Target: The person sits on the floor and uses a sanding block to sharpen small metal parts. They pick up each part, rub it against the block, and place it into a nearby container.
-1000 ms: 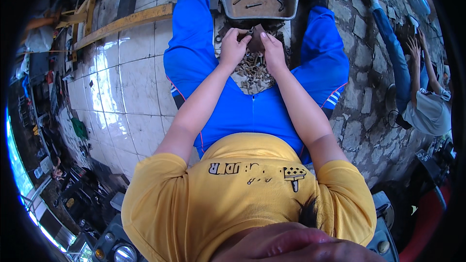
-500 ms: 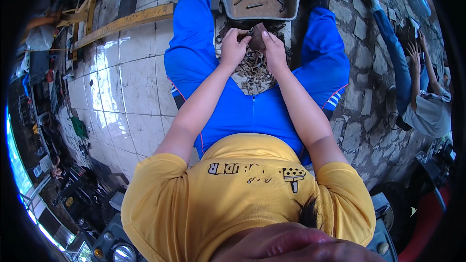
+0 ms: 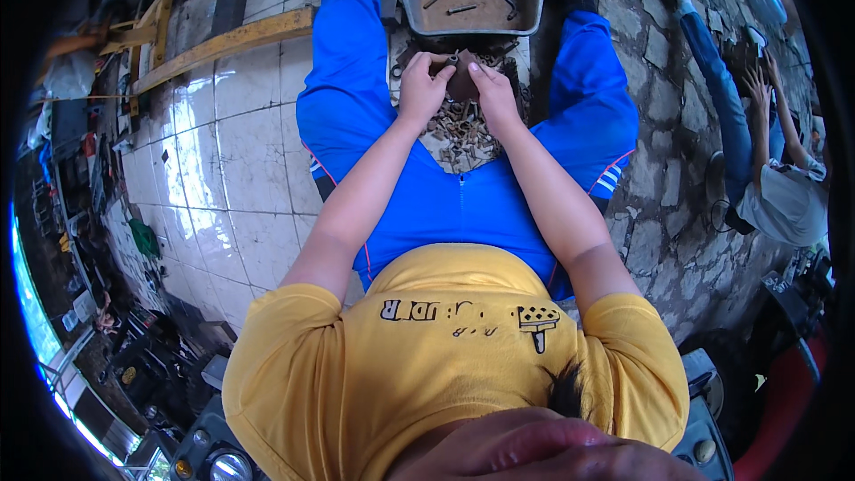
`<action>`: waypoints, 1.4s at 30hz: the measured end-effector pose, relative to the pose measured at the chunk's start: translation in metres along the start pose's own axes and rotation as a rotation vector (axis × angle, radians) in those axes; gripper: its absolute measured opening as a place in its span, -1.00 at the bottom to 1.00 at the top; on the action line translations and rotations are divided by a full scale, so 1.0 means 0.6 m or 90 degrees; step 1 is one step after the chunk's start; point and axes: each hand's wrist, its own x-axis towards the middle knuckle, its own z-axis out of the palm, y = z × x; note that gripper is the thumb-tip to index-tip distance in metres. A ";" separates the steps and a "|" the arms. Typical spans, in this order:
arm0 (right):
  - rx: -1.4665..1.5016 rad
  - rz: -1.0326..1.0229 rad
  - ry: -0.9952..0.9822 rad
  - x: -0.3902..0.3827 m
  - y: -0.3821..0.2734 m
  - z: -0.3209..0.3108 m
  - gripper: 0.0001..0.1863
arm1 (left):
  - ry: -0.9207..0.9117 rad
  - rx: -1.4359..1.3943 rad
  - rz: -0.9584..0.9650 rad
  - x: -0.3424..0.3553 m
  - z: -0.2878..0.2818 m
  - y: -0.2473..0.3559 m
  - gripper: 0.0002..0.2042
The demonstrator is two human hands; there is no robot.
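Between my knees, my left hand [image 3: 420,91] is closed with thumb and fingertips round a small dark metal piece [image 3: 451,61], bolt-like with a round end. Close beside it on the right, my right hand [image 3: 495,98] pinches a brown sheet [image 3: 462,82] that looks like sandpaper. The sheet sits next to the metal piece; whether they touch I cannot tell. Below both hands lies a heap of small rusty metal parts [image 3: 459,136], bolts or similar, partly hidden by my hands.
A grey basin [image 3: 472,33] with several metal tools in it stands just beyond my hands. A yellow wooden frame [image 3: 227,44] lies on the tiles at left. Rough stone paving [image 3: 655,116] is at right, where another person [image 3: 784,200] sits.
Both hands have shifted slightly left, and the right hand has come lower over the brown sheet, which now shows less. Each hand keeps its grip.
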 end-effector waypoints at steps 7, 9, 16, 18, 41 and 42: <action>-0.039 0.022 -0.011 0.003 0.005 -0.021 -0.61 | -0.019 -0.017 -0.036 -0.005 0.004 0.005 -0.80; -0.026 -0.051 -0.002 0.010 0.016 -0.016 -0.62 | -0.014 0.009 -0.026 -0.003 0.003 0.006 -0.81; 0.025 -0.028 -0.002 0.001 -0.003 0.000 -0.61 | -0.019 -0.030 -0.058 -0.004 0.002 -0.001 -0.80; 0.058 -0.009 -0.007 0.001 -0.018 0.005 -0.62 | -0.020 -0.021 -0.064 -0.003 0.000 0.002 -0.80; -0.006 0.107 0.074 0.024 -0.055 -0.034 -0.67 | -0.114 -0.386 -0.229 -0.001 0.021 -0.039 -0.71; -0.045 0.107 0.092 0.017 -0.073 -0.028 -0.66 | -0.108 -0.404 -0.231 0.002 0.023 -0.037 -0.70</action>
